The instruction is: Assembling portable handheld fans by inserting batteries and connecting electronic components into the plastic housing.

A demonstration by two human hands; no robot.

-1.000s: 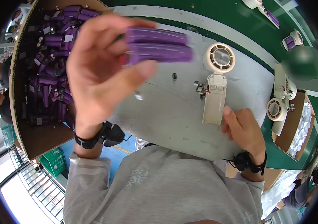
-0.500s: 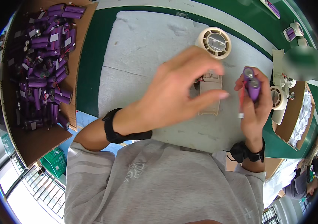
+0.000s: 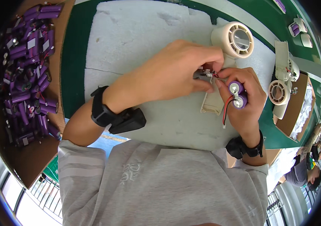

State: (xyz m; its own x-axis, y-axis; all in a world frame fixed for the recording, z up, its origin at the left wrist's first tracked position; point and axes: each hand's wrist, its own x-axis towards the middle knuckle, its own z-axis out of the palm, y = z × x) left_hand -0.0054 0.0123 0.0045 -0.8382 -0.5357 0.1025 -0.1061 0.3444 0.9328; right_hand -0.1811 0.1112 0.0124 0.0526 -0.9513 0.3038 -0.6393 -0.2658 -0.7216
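On the pale foam mat lies a cream handheld fan casing (image 3: 212,103), its round grilled head (image 3: 240,40) at the far end. My left hand (image 3: 179,71) is bent over the casing, fingers closed round a small part with thin red and black wires (image 3: 208,73). In my right hand (image 3: 249,90) is a purple two-cell battery pack (image 3: 238,94), its round ends facing up. A red and black lead with a white plug (image 3: 224,126) hangs from the pack. My right thumb and forefinger meet the thin wires beside my left fingertips.
A cardboard box (image 3: 56,90) full of purple battery packs (image 3: 24,86) stands at the left. To the right, more cream fan casings (image 3: 281,56) lie beside a box with white wrapping (image 3: 303,113). Other people (image 3: 305,171) sit at the far right.
My left hand has closed from an open spread onto the small wired part. My right hand has moved left with the battery pack, and the fan head has turned and shifted right.
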